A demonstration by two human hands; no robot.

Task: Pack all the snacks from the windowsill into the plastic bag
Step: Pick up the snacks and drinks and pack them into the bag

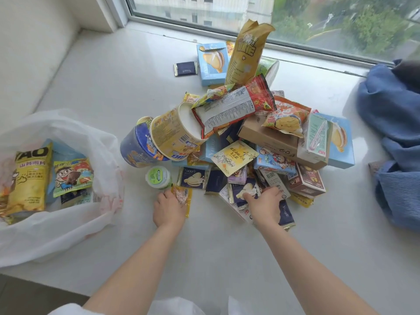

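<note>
A heap of snacks [238, 137] lies on the white windowsill [113, 83]: cups, boxes, bags and small packets. My left hand [168, 208] grips a small yellow packet [184, 197] at the heap's near edge, just below a green-lidded tub [158, 177]. My right hand [264, 204] lies over several dark blue packets [244, 192] at the heap's front, fingers curled on them. The white plastic bag [75, 223] lies open at the left, with a yellow chip bag [30, 180] and a cartoon packet [72, 176] inside.
A blue cloth [395, 137] is bunched at the right end of the sill. The window frame [295, 45] runs along the back. A blue box [211, 64] and a dark packet [185, 68] lie apart behind the heap. The sill's front edge drops off at lower left.
</note>
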